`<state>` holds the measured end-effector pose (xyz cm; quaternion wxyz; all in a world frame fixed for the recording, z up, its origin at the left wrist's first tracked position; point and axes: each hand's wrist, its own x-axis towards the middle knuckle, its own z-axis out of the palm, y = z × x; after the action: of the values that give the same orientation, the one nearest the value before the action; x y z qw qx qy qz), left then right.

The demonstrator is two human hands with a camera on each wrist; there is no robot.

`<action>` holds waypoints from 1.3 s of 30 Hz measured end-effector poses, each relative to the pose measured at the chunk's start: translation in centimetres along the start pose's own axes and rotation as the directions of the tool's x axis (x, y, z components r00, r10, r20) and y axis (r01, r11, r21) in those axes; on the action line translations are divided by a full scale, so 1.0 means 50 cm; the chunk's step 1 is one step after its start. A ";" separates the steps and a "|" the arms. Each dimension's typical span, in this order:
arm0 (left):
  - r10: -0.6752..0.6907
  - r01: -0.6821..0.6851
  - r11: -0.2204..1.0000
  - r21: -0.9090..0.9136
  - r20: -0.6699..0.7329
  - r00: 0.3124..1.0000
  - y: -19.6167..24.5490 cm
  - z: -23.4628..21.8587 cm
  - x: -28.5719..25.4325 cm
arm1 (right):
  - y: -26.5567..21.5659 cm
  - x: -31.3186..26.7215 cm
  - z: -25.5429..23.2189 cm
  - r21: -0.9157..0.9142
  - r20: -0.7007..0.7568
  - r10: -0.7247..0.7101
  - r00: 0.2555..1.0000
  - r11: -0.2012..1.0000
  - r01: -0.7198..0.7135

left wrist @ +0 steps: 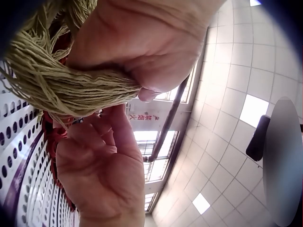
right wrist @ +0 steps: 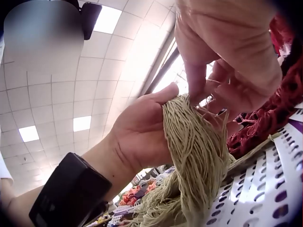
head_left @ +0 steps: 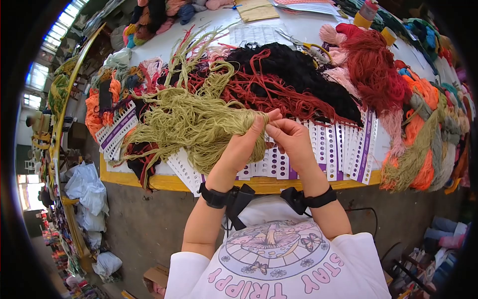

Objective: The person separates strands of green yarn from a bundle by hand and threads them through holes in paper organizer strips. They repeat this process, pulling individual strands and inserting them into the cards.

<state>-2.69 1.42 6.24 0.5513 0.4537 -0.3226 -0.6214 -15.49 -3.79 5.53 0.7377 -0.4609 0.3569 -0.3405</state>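
Observation:
A thick hank of olive-green yarn (head_left: 184, 119) lies over the pile, its right end raised in the left hand (head_left: 245, 144). In the left wrist view the yarn (left wrist: 71, 90) runs through the grip of the left hand (left wrist: 142, 42). The right hand (head_left: 294, 144) pinches at the hank's end with thumb and forefinger, close against the left fingertips. The right wrist view shows the right hand (right wrist: 232, 42) at thin strands beside the top of the hank (right wrist: 194, 142), which rests across the left palm (right wrist: 142, 127).
White and purple punched cards (head_left: 323, 149) line the table's yellow front edge (head_left: 164, 183). Behind lie black yarn (head_left: 284, 70), dark red yarn (head_left: 298, 102) and yellow-handled scissors (head_left: 313, 47). Red, pink and orange hanks (head_left: 425, 94) are heaped at the right, a cone bottle (head_left: 366, 14) behind them.

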 end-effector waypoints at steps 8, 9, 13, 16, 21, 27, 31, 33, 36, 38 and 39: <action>0.057 -0.062 0.995 0.084 0.056 0.997 -0.014 -0.015 0.008 | 0.001 0.007 -0.011 0.116 0.088 0.154 0.984 0.980 -0.164; 0.055 -0.059 0.995 0.081 0.056 0.997 -0.016 -0.015 0.009 | 0.004 0.007 -0.010 0.124 0.084 0.150 0.985 0.979 -0.160; 0.012 -0.012 0.999 -0.030 0.007 1.000 -0.005 -0.004 0.004 | 0.013 0.008 -0.009 0.195 0.068 0.121 0.990 0.972 -0.132; -0.055 0.048 0.988 -0.148 -0.043 0.998 0.004 -0.009 -0.001 | 0.008 0.007 -0.015 0.217 0.057 0.087 0.995 0.971 -0.097; -0.085 0.073 0.974 -0.214 -0.049 0.995 0.008 -0.021 0.000 | 0.018 0.008 -0.025 0.227 0.033 0.051 0.998 0.972 -0.058; -0.077 0.067 0.983 -0.169 -0.054 0.996 -0.001 -0.016 0.003 | 0.016 0.010 -0.020 0.189 -0.022 0.093 0.995 0.978 -0.088; 0.008 -0.006 0.998 0.065 -0.034 0.999 -0.015 -0.014 0.005 | 0.012 0.012 -0.002 0.018 -0.031 0.107 0.994 0.994 -0.107; 0.037 -0.033 0.993 0.117 -0.030 0.999 -0.018 -0.012 0.005 | 0.015 0.013 -0.002 0.061 -0.018 0.122 0.992 0.991 -0.121; 0.022 -0.019 0.998 0.052 -0.051 0.998 -0.017 -0.012 0.001 | 0.022 0.015 -0.013 0.236 0.033 0.166 0.986 0.957 -0.169; -0.002 0.000 0.999 -0.040 -0.049 0.999 -0.019 -0.017 0.002 | 0.017 0.014 -0.018 0.397 0.084 0.187 0.979 0.895 -0.205; -0.013 0.011 0.998 -0.056 -0.050 0.999 -0.017 -0.017 0.001 | 0.017 0.014 -0.020 0.409 0.097 0.198 0.975 0.886 -0.220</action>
<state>-2.24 1.60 5.15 0.5678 0.4556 -0.2886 -0.6218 -15.82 -4.54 4.26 0.8605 -0.2605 0.3039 -0.3151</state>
